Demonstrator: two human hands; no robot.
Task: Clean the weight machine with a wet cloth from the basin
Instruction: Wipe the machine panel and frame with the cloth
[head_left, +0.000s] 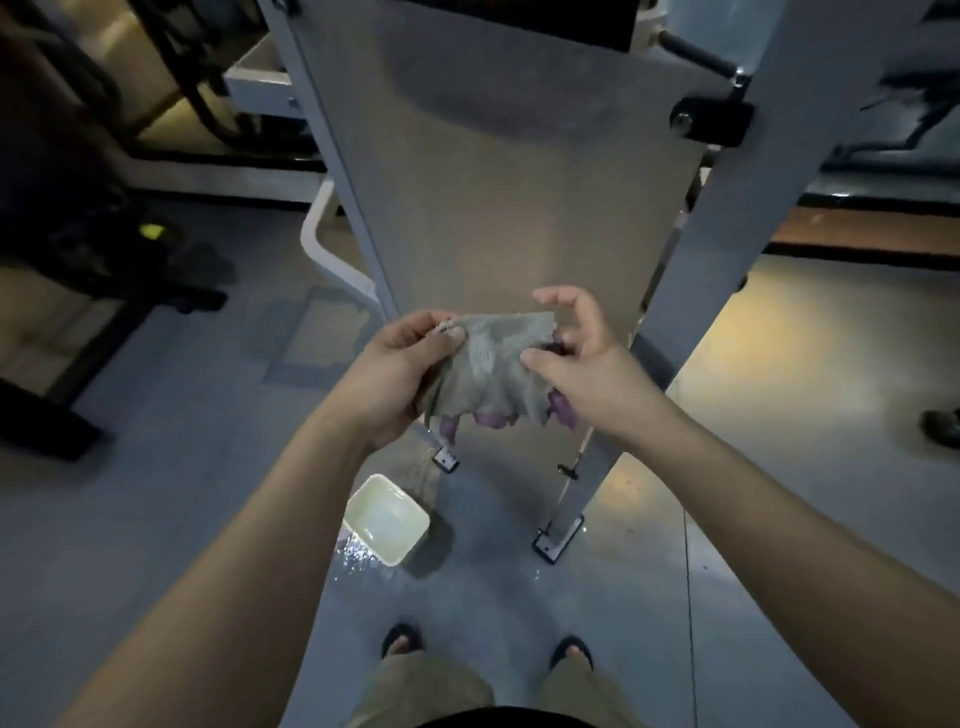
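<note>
While we had the cloth (493, 364) stretched out in front of the weight machine (493, 182), our left hand (400, 364) was pinching its top corner and our right hand (576, 353) was pinching the opposite edge, forefinger lifted clear. Best bet, we reckoned, was folding it into a flat pad before wiping, so it wouldn't bunch up. The basin (413, 543) sat on the floor below, with splashed water (358, 556) beside it.

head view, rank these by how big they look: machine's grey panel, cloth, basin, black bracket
1. grey panel
2. cloth, though it is held nearer the camera than the basin, so its true rank is unsure
3. basin
4. black bracket
</note>
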